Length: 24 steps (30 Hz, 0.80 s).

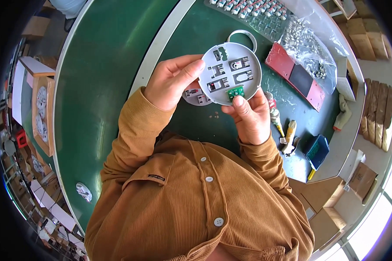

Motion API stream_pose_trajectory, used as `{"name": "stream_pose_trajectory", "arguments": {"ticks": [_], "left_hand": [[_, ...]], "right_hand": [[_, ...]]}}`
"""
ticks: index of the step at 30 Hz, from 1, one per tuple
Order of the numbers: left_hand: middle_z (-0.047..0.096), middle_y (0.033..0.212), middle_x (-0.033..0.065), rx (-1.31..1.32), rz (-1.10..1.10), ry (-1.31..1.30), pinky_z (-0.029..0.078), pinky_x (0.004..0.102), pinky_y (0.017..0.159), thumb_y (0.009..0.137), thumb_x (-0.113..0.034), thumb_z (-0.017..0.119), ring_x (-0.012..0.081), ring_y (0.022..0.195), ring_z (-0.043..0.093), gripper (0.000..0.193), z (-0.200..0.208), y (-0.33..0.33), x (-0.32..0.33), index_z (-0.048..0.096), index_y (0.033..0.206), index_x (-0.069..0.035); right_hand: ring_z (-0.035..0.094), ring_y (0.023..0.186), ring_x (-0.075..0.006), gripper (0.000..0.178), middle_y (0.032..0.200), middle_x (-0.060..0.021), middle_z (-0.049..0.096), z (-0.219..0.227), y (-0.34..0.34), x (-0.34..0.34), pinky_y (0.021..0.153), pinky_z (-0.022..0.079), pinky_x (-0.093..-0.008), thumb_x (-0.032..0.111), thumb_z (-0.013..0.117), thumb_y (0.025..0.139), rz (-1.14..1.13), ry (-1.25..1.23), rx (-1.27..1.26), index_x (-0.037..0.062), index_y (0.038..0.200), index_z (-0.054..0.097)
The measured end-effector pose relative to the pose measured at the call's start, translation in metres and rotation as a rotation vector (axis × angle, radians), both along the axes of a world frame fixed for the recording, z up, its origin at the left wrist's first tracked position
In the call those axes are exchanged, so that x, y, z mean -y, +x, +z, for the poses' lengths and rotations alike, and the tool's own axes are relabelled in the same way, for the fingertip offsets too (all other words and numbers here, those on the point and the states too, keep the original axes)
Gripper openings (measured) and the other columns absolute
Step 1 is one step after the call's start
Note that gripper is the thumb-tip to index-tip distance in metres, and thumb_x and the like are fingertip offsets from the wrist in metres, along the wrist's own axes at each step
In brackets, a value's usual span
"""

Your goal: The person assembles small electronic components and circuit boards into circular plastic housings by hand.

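Note:
Between both hands I hold a round pale-grey plastic plate (231,78) with several slots, some showing metal contacts and small dark parts. A small green circuit board (235,92) sits near its lower rim. My left hand (172,80) grips the plate's left edge, thumb on top. My right hand (253,117) holds the lower right edge, its thumb just below the circuit board. Under the held plate, a similar round plate (197,97) lies on the green table, partly hidden. Behind the held plate is a white ring (250,38), partly covered by it.
On the right lie a red bar with a dark middle (276,58), a clear bag of small metal parts (302,39), a yellow-tipped tool (273,114), a yellowish-handled tool (291,130) and a blue bin (316,150). A clear tray (263,28) holds rows of parts. A raised pale strip (161,41) edges the table.

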<state>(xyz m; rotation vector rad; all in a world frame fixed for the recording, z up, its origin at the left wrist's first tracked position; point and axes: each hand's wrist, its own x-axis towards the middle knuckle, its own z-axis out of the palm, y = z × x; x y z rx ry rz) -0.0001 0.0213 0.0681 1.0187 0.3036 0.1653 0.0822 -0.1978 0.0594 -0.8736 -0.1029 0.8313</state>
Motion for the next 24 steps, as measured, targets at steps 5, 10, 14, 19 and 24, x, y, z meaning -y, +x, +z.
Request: {"name": "stream_pose_trajectory", "arguments": {"ticks": [5,10,14,19,24], "left_hand": [[0.078,0.110,0.0142,0.016,-0.001,-0.005,0.061,0.0225,0.082,0.107,-0.014,0.067,0.0155,0.092,0.074,0.033,-0.0059,-0.0047,-0.0003,0.071,0.131,0.009],[0.078,0.109,0.0143,0.007,0.005,-0.015,0.061,0.0225,0.082,0.107,-0.014,0.068,0.0150,0.091,0.073,0.033,-0.0041,-0.0071,-0.0009,0.071,0.131,0.008],[0.078,0.109,0.0142,-0.014,0.011,-0.015,0.061,0.0227,0.082,0.107,-0.015,0.068,0.0151,0.091,0.073,0.033,-0.0034,-0.0084,-0.0018,0.071,0.131,0.008],[0.078,0.110,0.0147,0.018,-0.018,-0.032,0.062,0.0238,0.084,0.107,-0.014,0.068,0.0159,0.093,0.074,0.033,-0.0066,-0.0094,-0.0034,0.071,0.131,0.008],[0.078,0.111,0.0148,0.015,-0.002,-0.040,0.063,0.0248,0.085,0.107,-0.014,0.068,0.0165,0.094,0.075,0.032,-0.0022,-0.0103,-0.0010,0.071,0.130,0.008]], "right_hand": [[0.077,0.095,-0.0263,0.051,0.122,-0.0200,0.071,-0.0016,-0.0035,-0.0004,0.081,0.068,-0.0296,0.000,0.073,0.100,0.002,-0.008,0.009,-0.0003,0.146,0.053],[0.077,0.095,-0.0271,0.051,0.123,-0.0207,0.071,-0.0018,-0.0053,-0.0006,0.081,0.068,-0.0304,0.001,0.073,0.100,0.005,-0.015,0.017,-0.0003,0.147,0.052],[0.078,0.095,-0.0276,0.052,0.124,-0.0211,0.071,-0.0029,-0.0058,0.0000,0.081,0.068,-0.0308,0.001,0.074,0.100,0.020,-0.002,0.018,-0.0004,0.147,0.052],[0.078,0.092,-0.0271,0.052,0.123,-0.0214,0.072,-0.0003,-0.0079,-0.0003,0.080,0.068,-0.0308,0.001,0.074,0.100,0.004,-0.016,0.023,-0.0006,0.147,0.052],[0.078,0.088,-0.0263,0.052,0.122,-0.0214,0.072,-0.0010,-0.0082,-0.0002,0.079,0.068,-0.0307,0.001,0.074,0.099,0.004,0.000,0.025,-0.0008,0.146,0.052]]}}
